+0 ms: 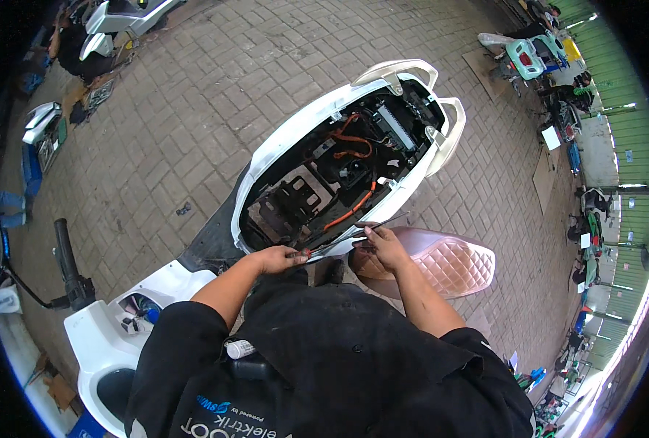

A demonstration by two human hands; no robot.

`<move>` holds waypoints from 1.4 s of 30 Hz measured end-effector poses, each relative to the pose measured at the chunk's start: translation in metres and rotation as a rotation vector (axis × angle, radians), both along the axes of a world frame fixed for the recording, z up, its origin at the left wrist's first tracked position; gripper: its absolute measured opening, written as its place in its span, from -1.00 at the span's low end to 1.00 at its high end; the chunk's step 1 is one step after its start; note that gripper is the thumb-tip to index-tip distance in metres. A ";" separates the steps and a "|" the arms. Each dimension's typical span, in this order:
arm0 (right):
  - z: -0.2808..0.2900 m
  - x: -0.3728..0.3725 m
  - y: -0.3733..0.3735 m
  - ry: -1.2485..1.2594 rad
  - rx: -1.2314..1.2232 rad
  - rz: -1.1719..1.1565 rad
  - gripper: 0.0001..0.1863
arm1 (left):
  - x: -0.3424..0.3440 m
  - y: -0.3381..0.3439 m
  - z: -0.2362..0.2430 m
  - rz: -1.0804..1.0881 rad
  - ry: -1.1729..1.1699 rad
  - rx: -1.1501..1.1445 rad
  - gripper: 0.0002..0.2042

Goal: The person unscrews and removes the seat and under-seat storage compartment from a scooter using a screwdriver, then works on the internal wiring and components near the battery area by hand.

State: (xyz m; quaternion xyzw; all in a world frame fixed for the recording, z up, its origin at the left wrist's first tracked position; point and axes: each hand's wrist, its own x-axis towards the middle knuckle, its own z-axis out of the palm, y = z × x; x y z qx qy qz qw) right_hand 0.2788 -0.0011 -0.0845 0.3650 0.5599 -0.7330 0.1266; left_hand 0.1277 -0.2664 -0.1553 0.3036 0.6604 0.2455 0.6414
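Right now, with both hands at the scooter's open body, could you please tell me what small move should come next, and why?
I would probably ease the free end of the thin dark cable inside the white rim: it pokes out past the right hand, over the paving, while the left hand pinches a small red piece.

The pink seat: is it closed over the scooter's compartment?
No, the seat is beside the scooter's white body, and the compartment's orange cable is visible.

Seat partly hidden behind right hand.
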 end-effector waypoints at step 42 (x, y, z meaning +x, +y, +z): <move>-0.004 0.136 0.085 0.211 -0.122 0.443 -0.58 | 0.181 0.072 0.076 0.081 0.503 0.002 -0.45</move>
